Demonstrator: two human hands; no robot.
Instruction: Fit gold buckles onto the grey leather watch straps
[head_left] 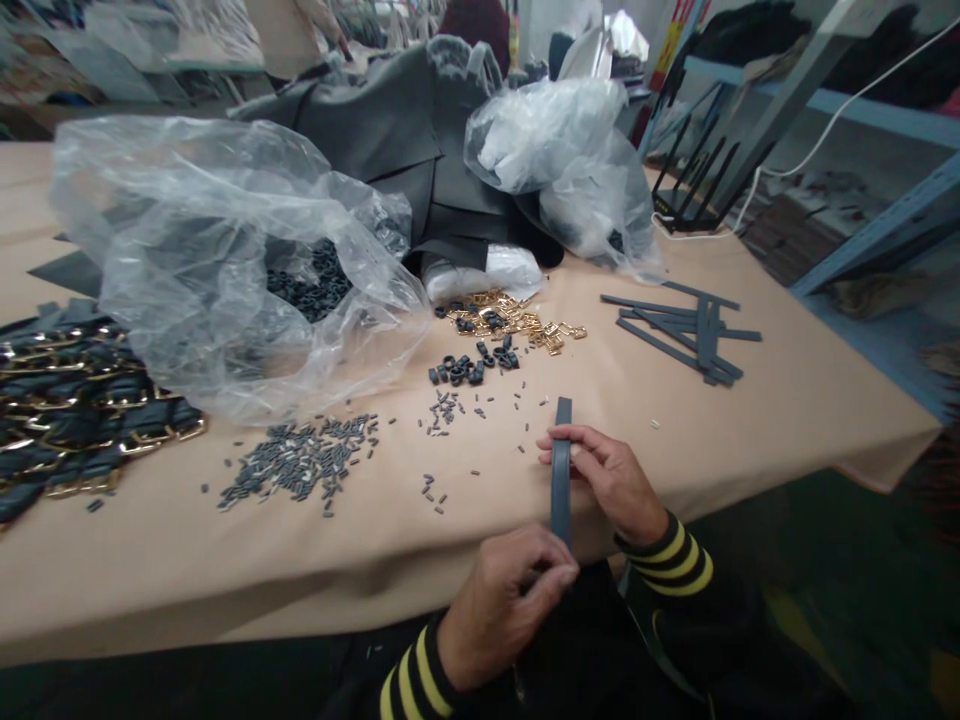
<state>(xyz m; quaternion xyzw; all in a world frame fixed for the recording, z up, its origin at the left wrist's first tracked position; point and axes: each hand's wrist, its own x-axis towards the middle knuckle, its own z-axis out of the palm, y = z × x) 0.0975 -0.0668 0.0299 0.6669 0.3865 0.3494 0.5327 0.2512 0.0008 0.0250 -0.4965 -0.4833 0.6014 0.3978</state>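
Right hand [619,482]'s pinching the grey strap [561,490], left hand [504,592] looks clamped on its lower end; I'd keep it flat, untwisted.

This is a workshop for small strap or bag fittings. On the cloth-covered worktable [720,430] lie gold-coloured buckles [555,336], loose grey strips [706,335], a heap of tiny pieces [296,462] and a clear plastic bag [176,270] of dark loops [319,285]; blue metal shelving [885,228] stands alongside.
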